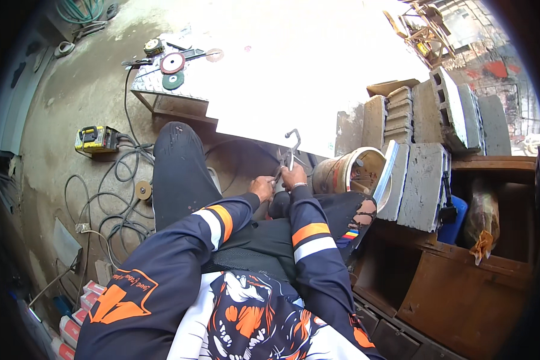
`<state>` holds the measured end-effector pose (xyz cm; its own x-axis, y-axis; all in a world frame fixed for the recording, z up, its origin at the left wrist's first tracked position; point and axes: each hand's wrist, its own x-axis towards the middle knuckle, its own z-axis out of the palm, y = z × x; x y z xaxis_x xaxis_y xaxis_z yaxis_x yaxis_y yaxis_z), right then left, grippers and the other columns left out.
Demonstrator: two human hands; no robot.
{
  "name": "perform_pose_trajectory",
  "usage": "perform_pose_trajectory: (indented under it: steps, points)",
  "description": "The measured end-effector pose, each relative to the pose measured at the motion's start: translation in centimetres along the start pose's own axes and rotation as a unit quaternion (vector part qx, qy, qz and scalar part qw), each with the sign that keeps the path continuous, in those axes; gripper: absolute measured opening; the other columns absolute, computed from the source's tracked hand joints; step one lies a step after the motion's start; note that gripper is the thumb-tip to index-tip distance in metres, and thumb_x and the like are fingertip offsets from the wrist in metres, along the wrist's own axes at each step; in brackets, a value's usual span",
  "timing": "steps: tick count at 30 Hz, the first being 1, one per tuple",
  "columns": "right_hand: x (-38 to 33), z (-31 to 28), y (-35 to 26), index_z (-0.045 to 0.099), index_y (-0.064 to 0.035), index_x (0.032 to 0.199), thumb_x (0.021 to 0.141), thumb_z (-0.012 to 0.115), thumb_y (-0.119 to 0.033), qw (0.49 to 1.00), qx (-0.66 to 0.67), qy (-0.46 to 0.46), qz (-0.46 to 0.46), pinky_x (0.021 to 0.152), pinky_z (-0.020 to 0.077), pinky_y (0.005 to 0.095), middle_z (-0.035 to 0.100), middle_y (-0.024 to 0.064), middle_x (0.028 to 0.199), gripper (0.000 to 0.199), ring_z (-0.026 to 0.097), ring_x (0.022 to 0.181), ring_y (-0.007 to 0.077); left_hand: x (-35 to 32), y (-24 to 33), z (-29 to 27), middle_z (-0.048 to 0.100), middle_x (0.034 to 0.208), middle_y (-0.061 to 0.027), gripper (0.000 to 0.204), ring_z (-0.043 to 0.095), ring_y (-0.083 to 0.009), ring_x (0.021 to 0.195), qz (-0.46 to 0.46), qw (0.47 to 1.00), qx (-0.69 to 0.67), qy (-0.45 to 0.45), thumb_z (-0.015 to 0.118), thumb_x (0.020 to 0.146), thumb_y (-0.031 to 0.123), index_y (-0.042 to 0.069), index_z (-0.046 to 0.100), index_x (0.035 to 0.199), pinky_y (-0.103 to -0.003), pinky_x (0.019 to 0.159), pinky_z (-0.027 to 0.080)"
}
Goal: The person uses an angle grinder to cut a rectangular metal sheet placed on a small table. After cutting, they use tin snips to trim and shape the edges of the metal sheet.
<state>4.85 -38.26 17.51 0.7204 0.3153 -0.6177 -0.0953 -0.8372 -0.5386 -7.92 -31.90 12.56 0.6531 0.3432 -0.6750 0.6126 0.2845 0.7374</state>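
Between your knees, both hands grip: right hand (293,176) holds pliers (291,147) pointing twelve o'clock (upright), left hand (262,187) pinching their lower end.

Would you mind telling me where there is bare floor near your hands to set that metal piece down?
Bare concrete lies left of the raised knee, between the yellow machine and the low metal stand. Coiled cables crowd the lower left; the bucket and concrete blocks fill the right. Both hands, left hand and right hand, hold the bent metal piece.
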Motion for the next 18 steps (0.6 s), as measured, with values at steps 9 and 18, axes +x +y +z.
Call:
perform_pose_trajectory:
  steps: [9,18]
  points:
    - [0.6,2.1,3.3,0.06,-0.002,0.106,0.086,0.059,-0.013,0.955,0.287,-0.073,0.019,0.056,0.0514,0.0348,0.069,0.009,0.091,0.023,0.065,0.073,0.0176,1.4,0.8,-0.1,0.069,0.11,-0.0171,0.034,0.063,-0.0381,0.107,0.085,0.965,0.247,-0.011,0.053,0.093,0.03,0.01,0.068,0.116,-0.045,0.094,0.049]
    - [0.0,2.2,4.1,0.055,-0.0004,0.097,0.088,0.063,-0.022,0.973,0.227,-0.018,-0.041,0.049,0.0479,0.0343,0.065,0.0079,0.078,0.025,0.064,0.068,0.0167,-0.4,9.4,-2.8,0.069,0.111,-0.02,0.04,0.063,-0.0379,0.111,0.027,0.876,0.469,-0.113,0.063,0.087,0.038,0.009,0.069,0.114,-0.048,0.094,0.05]
